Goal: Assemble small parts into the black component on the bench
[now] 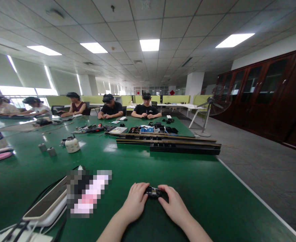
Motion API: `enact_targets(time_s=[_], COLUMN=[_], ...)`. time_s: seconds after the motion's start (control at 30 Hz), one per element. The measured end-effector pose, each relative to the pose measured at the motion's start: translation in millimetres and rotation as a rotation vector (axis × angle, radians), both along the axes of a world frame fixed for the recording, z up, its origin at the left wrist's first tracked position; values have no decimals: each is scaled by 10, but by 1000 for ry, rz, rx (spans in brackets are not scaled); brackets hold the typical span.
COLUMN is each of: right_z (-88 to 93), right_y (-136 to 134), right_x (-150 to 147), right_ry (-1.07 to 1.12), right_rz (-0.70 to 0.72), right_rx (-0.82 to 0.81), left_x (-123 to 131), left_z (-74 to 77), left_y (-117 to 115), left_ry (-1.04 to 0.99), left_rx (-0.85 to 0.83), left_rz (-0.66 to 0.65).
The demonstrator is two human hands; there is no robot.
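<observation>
A small black rounded device (153, 192), with pale and metallic parts showing on its upper side, is held low over the green table (127, 168). Its exact kind is too small to tell. My left hand (136, 201) grips its left end between thumb and fingers. On the opposite end, the thumb and fingertips of my right hand (172, 202) close around it. Both forearms come in from the bottom edge of the head view.
To the left lie a white-cased phone-like device (47, 205) with cables and a blurred-out patch. Beyond stand a white jar (72, 144) and two grey cylinders (52, 151). Long black rails (185, 148) with thin rods cross the table ahead. Several people sit around the far side.
</observation>
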State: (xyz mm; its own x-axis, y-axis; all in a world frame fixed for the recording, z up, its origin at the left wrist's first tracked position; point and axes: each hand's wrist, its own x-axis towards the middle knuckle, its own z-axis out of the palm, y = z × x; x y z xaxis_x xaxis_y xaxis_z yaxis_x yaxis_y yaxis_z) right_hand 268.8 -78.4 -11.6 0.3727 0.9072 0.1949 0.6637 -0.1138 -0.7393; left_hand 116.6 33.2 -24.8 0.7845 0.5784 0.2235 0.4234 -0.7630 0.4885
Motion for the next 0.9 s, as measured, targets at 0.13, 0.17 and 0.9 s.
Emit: enact_targets(time_s=[0.13, 0.17, 0.9], right_z=[-6, -6, 0], right_y=[0, 0, 12], right_x=[0, 0, 7], right_ry=[0, 1, 3], right_rz=[0, 2, 2], right_rx=[7, 9, 1], left_x=[-1, -1, -4], left_z=[-18, -25, 1], left_y=[7, 9, 3], left_ry=[-3, -7, -20], left_rx=[15, 18, -6], left_rz=[3, 1, -1])
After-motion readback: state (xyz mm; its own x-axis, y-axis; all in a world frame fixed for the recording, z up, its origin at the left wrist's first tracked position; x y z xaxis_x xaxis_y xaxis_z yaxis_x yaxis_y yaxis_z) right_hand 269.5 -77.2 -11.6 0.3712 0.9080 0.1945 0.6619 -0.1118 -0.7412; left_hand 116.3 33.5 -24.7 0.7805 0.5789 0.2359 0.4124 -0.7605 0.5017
